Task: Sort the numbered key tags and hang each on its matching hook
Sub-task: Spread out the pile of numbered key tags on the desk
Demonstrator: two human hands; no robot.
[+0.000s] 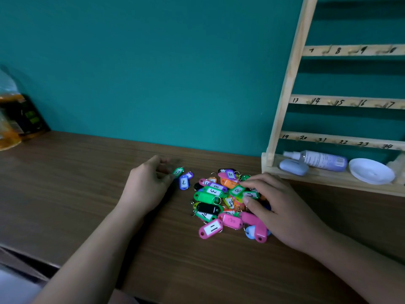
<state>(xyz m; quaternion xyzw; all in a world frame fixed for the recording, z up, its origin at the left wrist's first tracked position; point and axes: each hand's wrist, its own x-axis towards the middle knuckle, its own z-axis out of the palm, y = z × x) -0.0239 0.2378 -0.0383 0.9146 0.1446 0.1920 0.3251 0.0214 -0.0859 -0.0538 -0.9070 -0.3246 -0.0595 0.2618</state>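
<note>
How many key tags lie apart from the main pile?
3. A green plastic key tag at the fingertips of the left hand, a purple plastic key tag right of it, and a blue plastic key tag just below them. The hand may hide others.

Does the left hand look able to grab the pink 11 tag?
Probably yes: the pink 11 tag lies uncovered at the pile's near edge, and only bare table separates it from the left hand.
</note>
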